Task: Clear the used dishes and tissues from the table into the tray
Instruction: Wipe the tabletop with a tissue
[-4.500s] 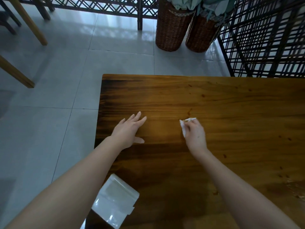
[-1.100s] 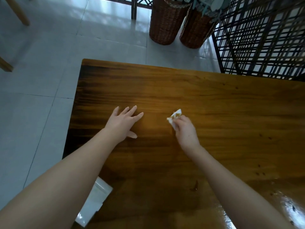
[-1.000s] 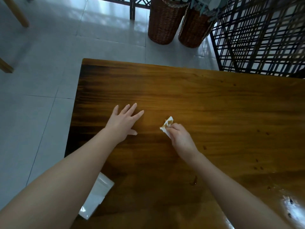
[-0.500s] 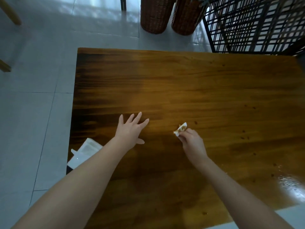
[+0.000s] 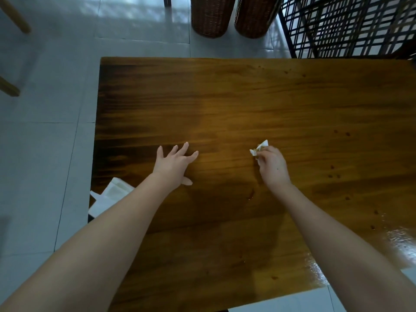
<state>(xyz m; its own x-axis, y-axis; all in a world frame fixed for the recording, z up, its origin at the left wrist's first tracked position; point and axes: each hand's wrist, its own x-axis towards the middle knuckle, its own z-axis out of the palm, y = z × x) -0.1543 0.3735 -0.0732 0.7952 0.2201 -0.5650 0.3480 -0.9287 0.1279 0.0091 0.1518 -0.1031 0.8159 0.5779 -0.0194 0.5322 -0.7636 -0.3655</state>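
Observation:
My right hand (image 5: 272, 167) is closed around a small crumpled white tissue (image 5: 260, 148) with brown stains and presses it against the wooden table (image 5: 247, 97) near its middle. My left hand (image 5: 174, 165) lies flat on the tabletop to the left, fingers spread, holding nothing. Small dark spots (image 5: 342, 132) dot the table's right side, and a wet streak (image 5: 251, 194) sits just behind my right wrist. No dishes or tray are in view.
A white bag-lined bin (image 5: 108, 197) stands on the floor at the table's left edge, partly hidden by my left forearm. Two wicker baskets (image 5: 210, 16) and a black lattice screen (image 5: 349, 25) stand beyond the far edge. Grey floor tiles lie to the left.
My right hand has slid the tissue around on the table, first toward me and left, then right again. The tissue has picked up brown stains. The camera view has shifted back; the left hand stays flat.

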